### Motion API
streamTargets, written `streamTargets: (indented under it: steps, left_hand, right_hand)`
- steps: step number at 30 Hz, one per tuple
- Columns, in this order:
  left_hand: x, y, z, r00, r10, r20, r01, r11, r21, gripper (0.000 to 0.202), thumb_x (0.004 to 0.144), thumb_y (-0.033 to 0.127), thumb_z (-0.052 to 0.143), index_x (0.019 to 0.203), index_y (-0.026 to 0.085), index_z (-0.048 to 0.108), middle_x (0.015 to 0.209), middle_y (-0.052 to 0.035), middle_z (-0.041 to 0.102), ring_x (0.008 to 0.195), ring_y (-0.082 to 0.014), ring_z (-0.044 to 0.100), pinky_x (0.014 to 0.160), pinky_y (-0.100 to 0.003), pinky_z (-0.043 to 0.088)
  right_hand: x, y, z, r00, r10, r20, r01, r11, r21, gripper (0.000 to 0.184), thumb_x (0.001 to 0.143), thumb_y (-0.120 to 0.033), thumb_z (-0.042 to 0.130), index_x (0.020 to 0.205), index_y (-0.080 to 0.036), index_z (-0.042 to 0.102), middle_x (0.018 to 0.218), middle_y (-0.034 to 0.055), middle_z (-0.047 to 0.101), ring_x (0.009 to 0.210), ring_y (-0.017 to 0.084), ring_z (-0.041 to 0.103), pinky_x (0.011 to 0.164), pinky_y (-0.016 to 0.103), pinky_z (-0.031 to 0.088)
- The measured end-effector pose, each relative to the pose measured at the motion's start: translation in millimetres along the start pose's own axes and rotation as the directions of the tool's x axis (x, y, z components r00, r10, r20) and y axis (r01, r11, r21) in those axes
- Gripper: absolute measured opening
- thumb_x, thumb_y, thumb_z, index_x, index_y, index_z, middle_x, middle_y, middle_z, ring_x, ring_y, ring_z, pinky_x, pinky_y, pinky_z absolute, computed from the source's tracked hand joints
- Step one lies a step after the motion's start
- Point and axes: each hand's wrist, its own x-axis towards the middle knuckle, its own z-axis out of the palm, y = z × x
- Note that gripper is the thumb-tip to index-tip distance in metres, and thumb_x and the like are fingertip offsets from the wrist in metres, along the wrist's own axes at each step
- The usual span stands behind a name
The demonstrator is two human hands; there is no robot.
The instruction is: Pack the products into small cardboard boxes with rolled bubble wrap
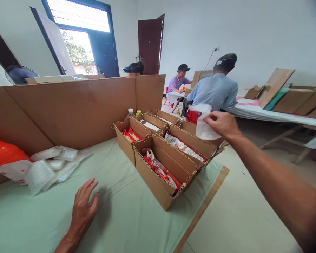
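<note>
My right hand (222, 123) is stretched out over the far boxes and is closed on a bubble-wrap pouch (204, 121), held up in the air. My left hand (83, 207) lies flat with spread fingers on the pale green table cover (126, 218), holding nothing. Several open cardboard boxes (160, 172) stand in rows on the table between the hands, with red snack packets (160, 168) inside. A heap of bubble-wrap pouches (52, 163) lies at the left, beyond my left hand.
A tall cardboard screen (76, 109) walls off the table's far side. An orange bag (2, 153) sits at far left. Two bottles (131, 113) stand behind the boxes. Three people sit at other tables behind; flattened cardboard (276, 86) leans on the right table.
</note>
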Motion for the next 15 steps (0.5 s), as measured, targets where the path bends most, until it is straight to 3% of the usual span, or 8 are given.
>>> streamTargets:
  steps: [3, 6, 8, 10, 11, 12, 13, 15]
  left_hand:
    - [17.2, 53.4, -9.5, 0.998, -0.027, 0.057, 0.042, 0.960, -0.278, 0.024, 0.089, 0.031, 0.060, 0.110, 0.024, 0.071, 0.119, -0.0094, 0.072, 0.122, -0.0289, 0.061, 0.105, -0.047, 0.046]
    - [35.5, 122.9, -15.3, 0.957, -0.176, 0.229, 0.281, 0.746, -0.603, 0.048, 0.083, 0.036, 0.072, 0.130, 0.027, 0.064, 0.141, -0.0085, 0.062, 0.131, -0.0284, 0.055, 0.109, -0.044, 0.043]
    - [44.9, 160.7, -17.5, 0.915, -0.246, 0.321, 0.399, 0.420, -0.815, 0.065, 0.080, 0.042, 0.074, 0.141, 0.028, 0.055, 0.148, -0.0078, 0.056, 0.133, -0.0289, 0.054, 0.106, -0.042, 0.045]
    - [50.5, 179.8, -19.8, 0.841, -0.323, 0.434, 0.489, 0.109, -0.865, 0.057, 0.080, 0.044, 0.073, 0.131, 0.023, 0.062, 0.137, -0.0098, 0.064, 0.123, -0.0288, 0.061, 0.098, -0.039, 0.050]
    - [51.4, 180.9, -21.5, 0.789, -0.378, 0.484, 0.522, -0.004, -0.853, 0.050, 0.078, 0.043, 0.075, 0.122, 0.020, 0.068, 0.127, -0.0100, 0.070, 0.114, -0.0275, 0.065, 0.092, -0.037, 0.052]
    - [50.8, 176.6, -23.7, 0.725, -0.446, 0.525, 0.550, -0.084, -0.831, 0.045, 0.074, 0.041, 0.078, 0.112, 0.018, 0.071, 0.115, -0.0091, 0.074, 0.103, -0.0252, 0.068, 0.085, -0.035, 0.053]
    - [48.6, 167.7, -26.3, 0.657, -0.516, 0.549, 0.569, -0.138, -0.811, 0.041, 0.069, 0.038, 0.082, 0.103, 0.017, 0.073, 0.103, -0.0070, 0.076, 0.092, -0.0222, 0.069, 0.079, -0.031, 0.053]
    - [39.2, 141.0, -32.3, 0.544, -0.612, 0.574, 0.608, -0.183, -0.772, 0.041, 0.058, 0.032, 0.088, 0.093, 0.017, 0.074, 0.090, -0.0028, 0.076, 0.080, -0.0170, 0.067, 0.072, -0.026, 0.051]
  right_hand:
    - [-23.7, -47.3, -27.3, 0.972, -0.146, -0.182, 0.157, 0.986, 0.048, 0.025, 0.096, -0.026, 0.058, 0.099, -0.006, 0.073, 0.097, 0.0169, 0.074, 0.078, 0.014, 0.057, 0.069, 0.030, 0.033]
    - [-78.6, -112.8, -31.0, 0.868, -0.495, -0.049, 0.495, 0.850, 0.178, 0.018, 0.093, -0.020, 0.058, 0.087, -0.012, 0.073, 0.086, 0.0092, 0.074, 0.070, 0.013, 0.056, 0.066, 0.028, 0.033]
    - [-117.9, -150.8, -22.0, 0.671, -0.737, 0.082, 0.693, 0.662, 0.284, 0.011, 0.087, -0.025, 0.068, 0.088, -0.016, 0.074, 0.085, 0.0054, 0.075, 0.072, 0.014, 0.060, 0.071, 0.028, 0.035]
    - [-140.4, -174.1, -10.2, 0.422, -0.891, 0.170, 0.788, 0.453, 0.418, 0.025, 0.082, -0.040, 0.076, 0.093, -0.017, 0.075, 0.086, 0.0045, 0.075, 0.077, 0.017, 0.063, 0.076, 0.030, 0.038]
    - [-141.1, -179.1, -4.5, 0.359, -0.916, 0.177, 0.779, 0.399, 0.484, 0.031, 0.082, -0.045, 0.076, 0.095, -0.017, 0.076, 0.087, 0.0042, 0.075, 0.078, 0.017, 0.064, 0.076, 0.030, 0.040]
    - [-133.8, -179.7, 0.9, 0.360, -0.917, 0.172, 0.745, 0.393, 0.539, 0.032, 0.084, -0.046, 0.074, 0.097, -0.017, 0.076, 0.089, 0.0039, 0.075, 0.079, 0.016, 0.065, 0.076, 0.029, 0.041]
    - [-119.1, -176.4, 6.4, 0.429, -0.889, 0.159, 0.699, 0.438, 0.566, 0.030, 0.087, -0.044, 0.070, 0.099, -0.017, 0.076, 0.090, 0.0037, 0.076, 0.080, 0.015, 0.065, 0.075, 0.027, 0.042]
    - [-74.0, -161.4, 18.4, 0.655, -0.741, 0.146, 0.585, 0.620, 0.523, 0.024, 0.093, -0.033, 0.063, 0.103, -0.017, 0.077, 0.095, 0.0042, 0.077, 0.082, 0.014, 0.066, 0.073, 0.024, 0.043]
